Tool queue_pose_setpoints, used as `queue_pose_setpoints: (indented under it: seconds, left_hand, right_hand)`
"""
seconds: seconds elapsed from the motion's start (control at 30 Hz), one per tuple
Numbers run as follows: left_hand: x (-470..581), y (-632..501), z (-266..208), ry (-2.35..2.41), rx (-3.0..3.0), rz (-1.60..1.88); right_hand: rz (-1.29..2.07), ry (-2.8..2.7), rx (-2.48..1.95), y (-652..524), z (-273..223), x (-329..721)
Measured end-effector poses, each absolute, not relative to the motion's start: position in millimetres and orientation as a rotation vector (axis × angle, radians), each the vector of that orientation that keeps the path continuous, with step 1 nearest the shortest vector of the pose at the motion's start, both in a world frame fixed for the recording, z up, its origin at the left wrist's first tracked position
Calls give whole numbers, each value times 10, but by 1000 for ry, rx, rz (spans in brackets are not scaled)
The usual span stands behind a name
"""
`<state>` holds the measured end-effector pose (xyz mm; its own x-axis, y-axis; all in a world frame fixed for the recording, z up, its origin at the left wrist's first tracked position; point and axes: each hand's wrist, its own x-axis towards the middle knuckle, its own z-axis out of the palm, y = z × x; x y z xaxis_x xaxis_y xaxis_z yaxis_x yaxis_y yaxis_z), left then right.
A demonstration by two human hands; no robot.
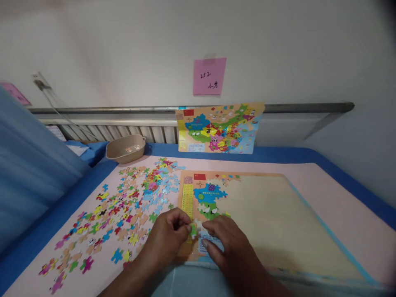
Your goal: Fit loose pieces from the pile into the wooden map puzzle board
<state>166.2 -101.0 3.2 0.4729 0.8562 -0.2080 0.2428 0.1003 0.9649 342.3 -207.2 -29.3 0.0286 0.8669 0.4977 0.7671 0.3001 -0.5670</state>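
Observation:
Between thumb and forefinger, my left hand (170, 231) pinches a small green and pale puzzle piece (193, 229) over the lower left of the puzzle board (266, 214). My right hand (227, 239) is beside it with thumb and fingers apart, over the printed text block at the board's bottom; nothing shows in its grasp. Joined pieces fill the board's left side: a yellow strip, a red flag, a blue region (210, 196) and a green one with white animals. My fingers hide part of the lower assembled section.
Many loose puzzle pieces (117, 222) spread over the pink sheet on the left. A beige basket (126, 149) holding a few pieces stands behind them. The finished map picture (220, 130) leans against the wall rail (309, 108). A blue curtain (34, 173) hangs at the left.

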Motion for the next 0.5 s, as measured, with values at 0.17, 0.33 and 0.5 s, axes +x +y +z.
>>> queue_pose_setpoints:
  seconds: [0.17,0.33,0.5]
  left_hand:
    - [1744,-1045,-59,989,1295,547]
    - [1768,-1050,-80,987,1219,556]
    - [1781,-1049,-66,979,1137,534]
  right_hand:
    - [202,-1784,-1492,-2049,-285,3406]
    - [161,-1786,-1506,-2024,-286,3412]
    - [214,-1850,-1486,-2027,-237,3417]
